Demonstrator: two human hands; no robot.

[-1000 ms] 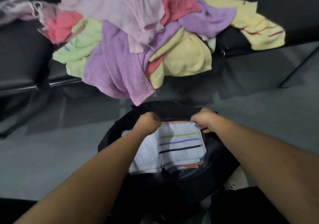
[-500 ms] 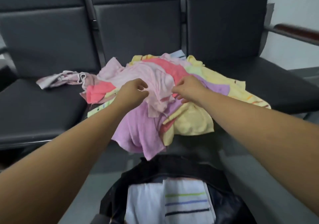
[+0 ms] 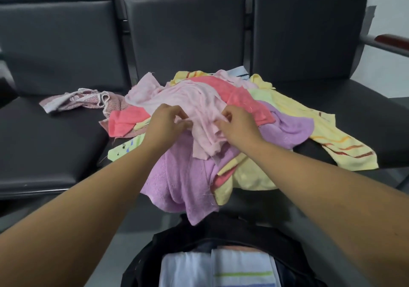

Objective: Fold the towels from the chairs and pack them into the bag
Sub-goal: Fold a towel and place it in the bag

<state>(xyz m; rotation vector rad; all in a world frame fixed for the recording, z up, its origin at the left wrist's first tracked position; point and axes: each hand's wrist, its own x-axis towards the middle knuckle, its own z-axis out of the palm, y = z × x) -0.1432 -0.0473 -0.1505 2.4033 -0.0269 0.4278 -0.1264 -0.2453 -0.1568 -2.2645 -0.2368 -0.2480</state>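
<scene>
A row of dark padded chairs (image 3: 55, 143) fills the far half of the view, three seats side by side, with a reddish armrest (image 3: 391, 41) at the right end. A loose heap of towels covers the middle seat and spills onto the right one. In it, a purple towel (image 3: 183, 182) hangs over the front edge, a yellow towel (image 3: 332, 136) with striped ends spreads to the right, and a coral towel (image 3: 126, 123) shows at the left.

Below the seat edge, near the person, stands the black bag (image 3: 221, 231) with its mouth open. Inside lie folded towels (flat and side by side): a plain white folded towel (image 3: 183, 269) on the left and a striped white folded towel (image 3: 241, 264) with green and blue bands on the right. A strip of peach cloth shows behind them.

On top of the heap lies a pale pink towel (image 3: 188, 96), crumpled. The left hand (image 3: 164, 124) and the right hand (image 3: 239, 125) meet on its near part, the fingers of each curled in and pinching its cloth.

A small patterned cloth (image 3: 77, 101) lies bunched on the left seat, just beside the heap.
</scene>
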